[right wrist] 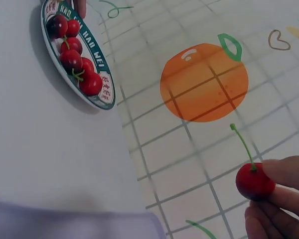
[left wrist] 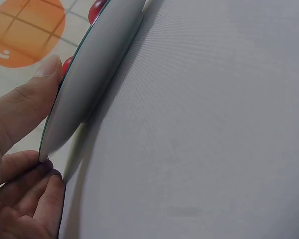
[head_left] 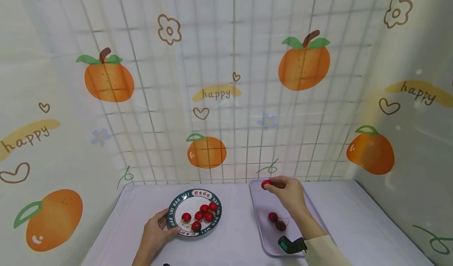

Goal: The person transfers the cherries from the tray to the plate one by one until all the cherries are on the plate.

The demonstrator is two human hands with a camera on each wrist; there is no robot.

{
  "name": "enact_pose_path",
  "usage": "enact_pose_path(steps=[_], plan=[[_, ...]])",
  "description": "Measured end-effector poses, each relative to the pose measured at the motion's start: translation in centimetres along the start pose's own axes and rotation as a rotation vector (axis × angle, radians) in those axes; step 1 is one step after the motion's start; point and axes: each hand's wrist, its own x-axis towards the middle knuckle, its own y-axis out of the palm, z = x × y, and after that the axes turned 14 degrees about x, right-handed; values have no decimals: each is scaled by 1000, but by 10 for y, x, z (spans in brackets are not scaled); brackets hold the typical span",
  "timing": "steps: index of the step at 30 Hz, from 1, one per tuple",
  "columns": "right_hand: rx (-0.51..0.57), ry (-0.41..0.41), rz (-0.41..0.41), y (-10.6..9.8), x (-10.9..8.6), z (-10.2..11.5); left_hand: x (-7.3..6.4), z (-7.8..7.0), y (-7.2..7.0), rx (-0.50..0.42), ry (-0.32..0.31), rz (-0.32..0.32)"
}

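Note:
A white plate [head_left: 191, 207] with a dark green lettered rim holds several red cherries [head_left: 209, 217] with green stems. My left hand [head_left: 155, 231] grips its left edge, thumb over the rim and the other fingers lower down, as the left wrist view shows; the plate [left wrist: 92, 74] looks tilted there. Over the far end of a pale lilac tray [head_left: 260, 234], my right hand [head_left: 291, 193] pinches a single cherry [right wrist: 254, 181] between thumb and fingers, its stem pointing up in the right wrist view. Two darker cherries [head_left: 277, 221] lie together on the tray.
Both plate and tray stand on a white table [head_left: 233, 246]. Behind it hangs a translucent curtain [head_left: 233, 41] printed with oranges, hearts and flowers, with a wire grid showing through. A black wrist device [head_left: 291, 245] sits at the right sleeve, over the tray's near end.

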Motion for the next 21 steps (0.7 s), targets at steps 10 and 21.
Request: enact_pose_path(steps=[10, 21], plan=[[80, 21, 44, 32, 1, 10, 1, 2, 0, -11, -16, -4], [150, 41, 77, 76, 0, 19, 2, 6, -1, -69, 27, 2]])
